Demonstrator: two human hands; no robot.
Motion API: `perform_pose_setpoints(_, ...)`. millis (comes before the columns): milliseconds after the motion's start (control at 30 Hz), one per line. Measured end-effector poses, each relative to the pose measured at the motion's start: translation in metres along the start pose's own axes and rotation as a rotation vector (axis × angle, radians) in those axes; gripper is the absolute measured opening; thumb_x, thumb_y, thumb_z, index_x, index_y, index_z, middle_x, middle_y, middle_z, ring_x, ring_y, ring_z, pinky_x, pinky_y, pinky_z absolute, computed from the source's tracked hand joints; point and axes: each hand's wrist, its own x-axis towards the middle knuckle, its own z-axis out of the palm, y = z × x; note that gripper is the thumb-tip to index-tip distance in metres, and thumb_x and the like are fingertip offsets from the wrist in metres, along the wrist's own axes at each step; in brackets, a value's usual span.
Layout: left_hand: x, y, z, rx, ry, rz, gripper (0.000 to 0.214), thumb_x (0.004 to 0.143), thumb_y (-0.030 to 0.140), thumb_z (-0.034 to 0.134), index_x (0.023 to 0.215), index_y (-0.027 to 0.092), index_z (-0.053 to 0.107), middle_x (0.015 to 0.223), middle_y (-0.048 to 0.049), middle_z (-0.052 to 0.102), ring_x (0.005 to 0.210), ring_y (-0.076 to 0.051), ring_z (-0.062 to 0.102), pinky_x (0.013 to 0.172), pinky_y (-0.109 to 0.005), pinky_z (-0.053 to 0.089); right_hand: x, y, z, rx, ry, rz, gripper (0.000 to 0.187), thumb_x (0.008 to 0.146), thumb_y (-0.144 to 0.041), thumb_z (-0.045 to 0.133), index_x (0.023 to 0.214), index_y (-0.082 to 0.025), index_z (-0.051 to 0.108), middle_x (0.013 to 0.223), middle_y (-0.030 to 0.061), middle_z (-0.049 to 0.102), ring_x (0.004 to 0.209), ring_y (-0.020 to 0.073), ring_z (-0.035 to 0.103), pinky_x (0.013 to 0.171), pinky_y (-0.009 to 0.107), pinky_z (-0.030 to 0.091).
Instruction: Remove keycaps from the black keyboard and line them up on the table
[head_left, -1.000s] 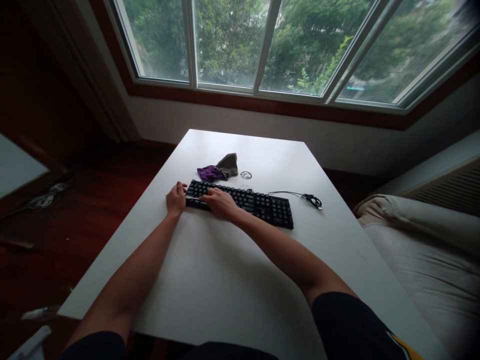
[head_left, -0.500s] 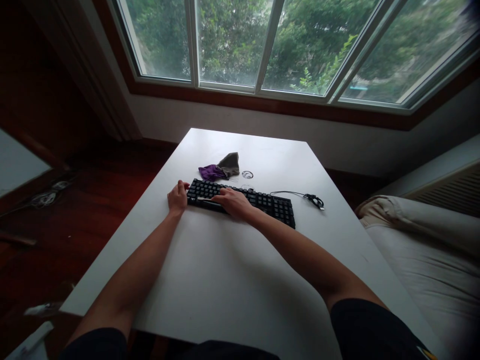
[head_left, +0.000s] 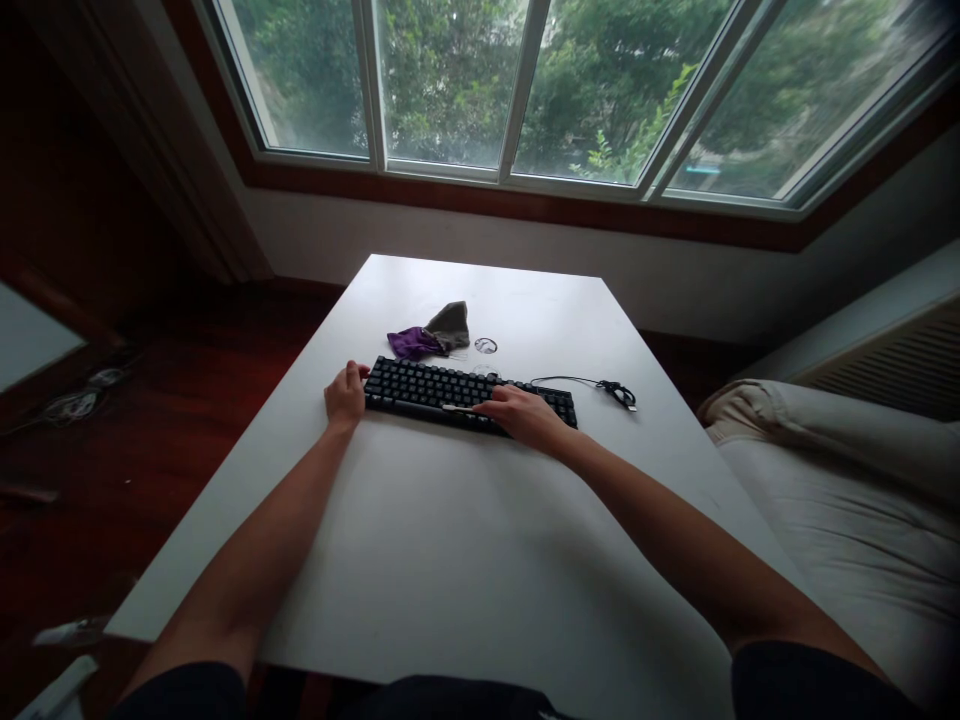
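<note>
A black keyboard (head_left: pixel 435 385) lies across the white table (head_left: pixel 465 540), its cable (head_left: pixel 600 384) coiled off its right end. My left hand (head_left: pixel 345 395) is curled round the keyboard's left end. My right hand (head_left: pixel 525 415) rests over the keyboard's right half, fingers closed on a thin pale tool (head_left: pixel 459 408) that points left along the front row of keys. What the tool is, I cannot make out.
A purple cloth (head_left: pixel 411 343) and a grey cloth (head_left: pixel 450 325) lie bunched just behind the keyboard, beside a small clear ring (head_left: pixel 486 346). A pale cushioned seat (head_left: pixel 840 480) runs along the table's right side. Dark wood floor lies to the left, windows ahead.
My right hand has slid to the right along the keyboard's front rows with the thin tool. My left hand has stayed on the left end.
</note>
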Motion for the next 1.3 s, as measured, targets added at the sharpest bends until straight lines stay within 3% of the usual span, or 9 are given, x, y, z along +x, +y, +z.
perform_pose_setpoints(433, -0.01, 0.019, -0.005, 0.059, -0.001, 0.015, 0.051, 0.104, 0.044, 0.028, 0.098, 0.024, 0.074, 0.106, -0.0064, 0.077, 0.109, -0.024, 0.068, 0.098, -0.035, 0.049, -0.095, 0.056, -0.006, -0.041, 0.059, 0.09, 0.034, 0.106, -0.033, 0.045, 0.124, -0.032, 0.074, 0.095, 0.0085, 0.063, 0.088, 0.0205, 0.056, 0.069, 0.028, 0.04)
perform_pose_setpoints(800, -0.012, 0.023, -0.008, 0.118, -0.022, 0.016, 0.043, 0.103, 0.038, 0.033, 0.099, 0.024, 0.073, 0.105, -0.0053, 0.077, 0.109, -0.024, 0.067, 0.096, -0.034, 0.048, -0.142, 0.078, -0.027, 0.057, 0.08, 0.155, 0.034, 0.104, -0.037, 0.048, 0.117, -0.031, 0.079, 0.089, 0.0094, 0.064, 0.08, 0.0206, 0.057, 0.078, 0.036, 0.042)
perform_pose_setpoints(933, -0.011, 0.022, -0.008, 0.113, -0.02, 0.015, 0.042, 0.103, 0.038, 0.033, 0.099, 0.024, 0.074, 0.105, -0.0057, 0.077, 0.109, -0.024, 0.066, 0.097, -0.034, 0.047, -0.146, 0.082, -0.026, 0.117, 0.082, 0.146, 0.035, 0.105, -0.039, 0.047, 0.118, -0.031, 0.079, 0.09, 0.009, 0.063, 0.078, 0.0197, 0.056, 0.076, 0.035, 0.044)
perform_pose_setpoints(1167, -0.013, 0.024, -0.008, 0.117, -0.01, 0.023, 0.043, 0.103, 0.038, 0.032, 0.097, 0.024, 0.073, 0.106, -0.0053, 0.077, 0.108, -0.023, 0.067, 0.096, -0.033, 0.047, -0.123, 0.063, -0.014, 0.193, 0.108, 0.153, 0.039, 0.105, -0.038, 0.043, 0.123, -0.03, 0.077, 0.089, 0.0078, 0.062, 0.077, 0.0186, 0.056, 0.071, 0.032, 0.046)
perform_pose_setpoints(1300, -0.013, 0.024, -0.008, 0.12, -0.015, 0.023, 0.044, 0.103, 0.038, 0.032, 0.097, 0.025, 0.073, 0.105, -0.0051, 0.077, 0.107, -0.023, 0.067, 0.095, -0.034, 0.048, -0.124, 0.069, -0.017, 0.182, 0.091, 0.147, 0.038, 0.105, -0.039, 0.044, 0.121, -0.03, 0.077, 0.091, 0.0088, 0.062, 0.079, 0.0189, 0.057, 0.071, 0.032, 0.046)
